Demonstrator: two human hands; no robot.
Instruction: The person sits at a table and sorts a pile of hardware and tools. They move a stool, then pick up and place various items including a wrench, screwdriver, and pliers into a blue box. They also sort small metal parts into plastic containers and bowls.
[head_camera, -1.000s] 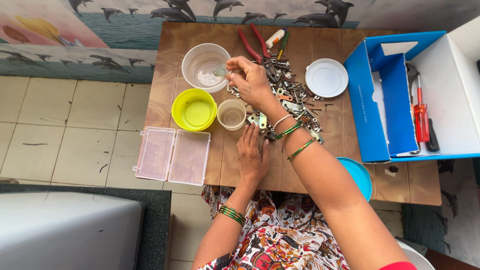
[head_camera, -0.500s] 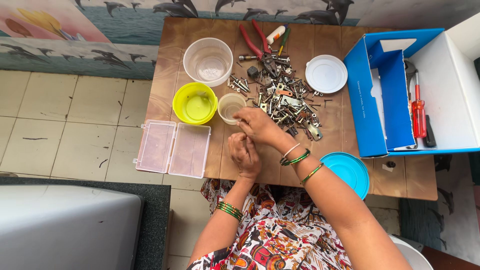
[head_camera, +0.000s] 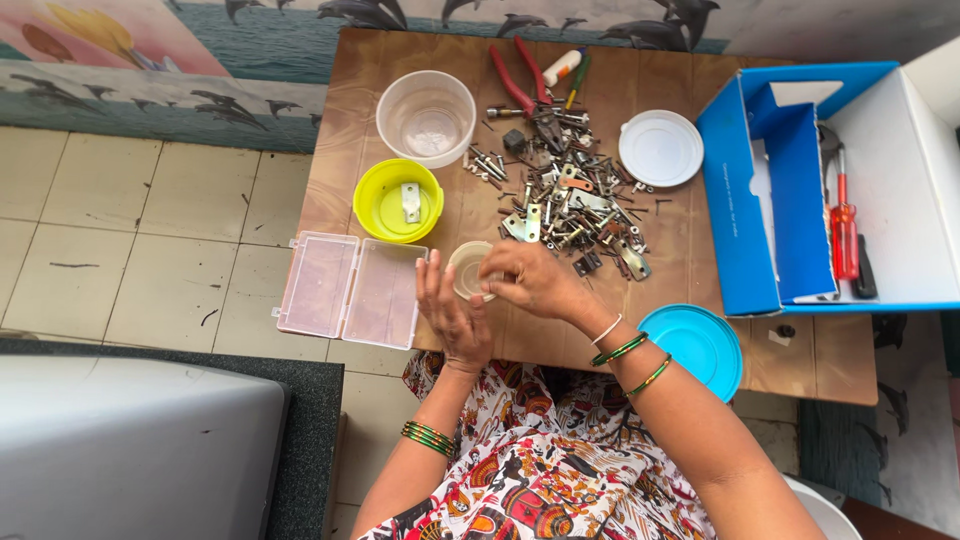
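A small clear cup (head_camera: 466, 266) stands near the table's front edge. My right hand (head_camera: 537, 281) grips its right side. My left hand (head_camera: 449, 314) is open with fingers spread, right beside the cup's left side. Behind the cup sits a yellow bowl (head_camera: 384, 216) with a small metal hinge plate (head_camera: 410, 201) in it. A pile of screws, bolts and hinges (head_camera: 562, 203) lies just beyond my right hand.
A clear bowl (head_camera: 427, 113), red pliers (head_camera: 518, 72) and a white lid (head_camera: 660, 148) sit at the back. An open clear compartment case (head_camera: 351, 290) overhangs the front left edge. A blue lid (head_camera: 701, 345) and a blue box (head_camera: 748, 205) holding a red screwdriver (head_camera: 845, 228) are on the right.
The small cup has come toward me from beside the yellow bowl. Both hands drew back to the table's front edge. A hinge plate now lies in the yellow bowl.
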